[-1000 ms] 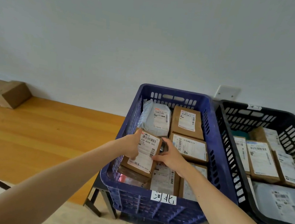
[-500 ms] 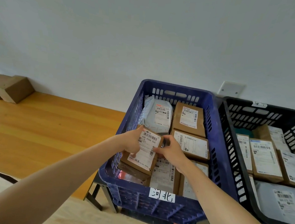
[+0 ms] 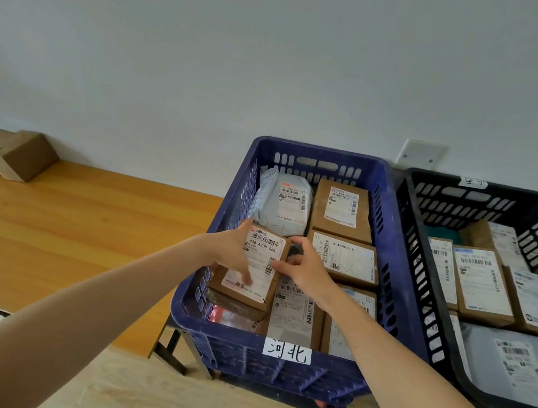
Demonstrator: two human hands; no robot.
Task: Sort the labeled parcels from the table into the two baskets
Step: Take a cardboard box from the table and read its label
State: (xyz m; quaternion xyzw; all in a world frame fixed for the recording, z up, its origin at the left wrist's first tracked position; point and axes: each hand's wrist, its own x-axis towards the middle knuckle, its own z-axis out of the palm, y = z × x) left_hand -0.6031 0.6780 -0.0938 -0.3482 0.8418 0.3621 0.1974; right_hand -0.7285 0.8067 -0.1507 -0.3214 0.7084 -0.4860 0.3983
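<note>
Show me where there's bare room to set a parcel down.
The wooden table lies bare between the cardboard boxes by the wall and the blue basket. That basket is crowded: parcels cover its floor, and the left hand and right hand hold a labeled box there. The black basket is nearly full too.

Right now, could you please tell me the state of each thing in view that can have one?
left hand, gripping the brown parcel at its left side
right hand, pinching the parcel's right edge
brown parcel, tilted, label up, inside the blue basket at its near left
blue basket, holds parcels lying label up
black basket, holds parcels lying label up
cardboard boxes, closed, on the table at far left
</note>
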